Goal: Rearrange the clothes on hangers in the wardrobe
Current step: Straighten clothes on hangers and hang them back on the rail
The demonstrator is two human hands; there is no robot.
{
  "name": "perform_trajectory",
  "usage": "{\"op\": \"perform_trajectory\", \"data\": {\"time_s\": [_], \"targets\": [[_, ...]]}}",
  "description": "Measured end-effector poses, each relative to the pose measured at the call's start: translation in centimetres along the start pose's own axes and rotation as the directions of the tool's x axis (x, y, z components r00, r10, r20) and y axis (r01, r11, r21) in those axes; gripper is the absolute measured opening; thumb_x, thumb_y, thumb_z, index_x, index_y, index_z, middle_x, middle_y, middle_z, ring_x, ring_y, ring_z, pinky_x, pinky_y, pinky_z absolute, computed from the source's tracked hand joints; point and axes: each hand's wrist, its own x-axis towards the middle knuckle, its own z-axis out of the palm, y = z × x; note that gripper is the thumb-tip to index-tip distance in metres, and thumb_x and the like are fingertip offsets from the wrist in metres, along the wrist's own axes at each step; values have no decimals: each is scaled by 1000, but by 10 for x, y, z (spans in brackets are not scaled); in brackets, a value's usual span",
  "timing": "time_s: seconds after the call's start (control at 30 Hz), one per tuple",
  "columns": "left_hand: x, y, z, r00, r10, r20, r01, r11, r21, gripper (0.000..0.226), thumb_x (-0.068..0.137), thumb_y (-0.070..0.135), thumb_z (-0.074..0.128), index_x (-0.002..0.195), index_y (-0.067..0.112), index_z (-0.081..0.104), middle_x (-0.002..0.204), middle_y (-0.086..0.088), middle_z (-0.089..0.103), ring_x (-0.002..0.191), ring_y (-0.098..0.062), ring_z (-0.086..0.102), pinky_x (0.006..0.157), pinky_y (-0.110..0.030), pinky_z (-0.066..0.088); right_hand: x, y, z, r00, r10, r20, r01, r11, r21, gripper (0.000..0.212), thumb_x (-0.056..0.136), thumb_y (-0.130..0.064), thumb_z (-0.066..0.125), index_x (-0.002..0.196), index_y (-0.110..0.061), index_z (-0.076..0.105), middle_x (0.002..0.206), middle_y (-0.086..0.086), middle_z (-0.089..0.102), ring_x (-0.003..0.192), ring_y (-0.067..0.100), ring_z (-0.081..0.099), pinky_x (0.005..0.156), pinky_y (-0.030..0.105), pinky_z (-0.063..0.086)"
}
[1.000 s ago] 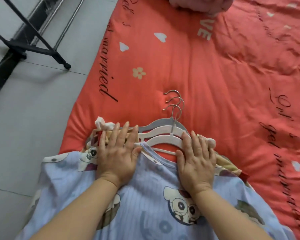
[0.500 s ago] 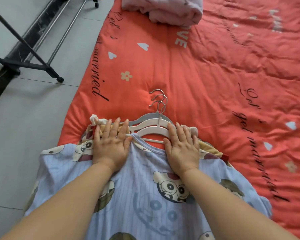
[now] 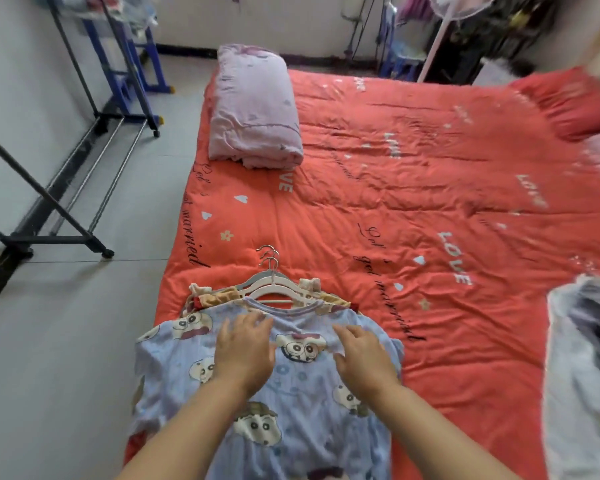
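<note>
A light blue cartoon-print shirt [image 3: 291,393] lies on top of a small stack of clothes on the red bed cover [image 3: 413,220], each garment on a hanger. Three hangers [image 3: 274,284], grey and white, stick out above the collar with their metal hooks [image 3: 269,256] pointing up the bed. My left hand [image 3: 245,351] lies flat on the shirt's chest just below the collar, fingers straight. My right hand [image 3: 364,356] hovers or rests lightly over the shirt's right shoulder, fingers relaxed, holding nothing.
A folded lilac quilt [image 3: 253,109] sits at the bed's far left. A black clothes rack [image 3: 59,216] stands on the grey floor at left, a blue frame [image 3: 136,57] behind it. A white and dark garment [image 3: 586,358] lies at the right edge. A fan pole [image 3: 437,39] stands at back.
Both hands have slid down from the hangers and collar onto the shirt's chest. The view has lifted, showing the whole bed and room.
</note>
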Motion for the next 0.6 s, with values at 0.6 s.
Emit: {"op": "perform_trajectory", "data": {"time_s": [0.6], "targets": [[-130,200,-117,875,483,-43,-476,872,117,48,91,32,45,138,28,36,137,7,44,127,-16,38,103,-31,25,-249,63,-131,926,282,-252,-272,959,73,44,93,-28,46,136,-24,41,134,-1,44,123,20,39,99,30,31]]}}
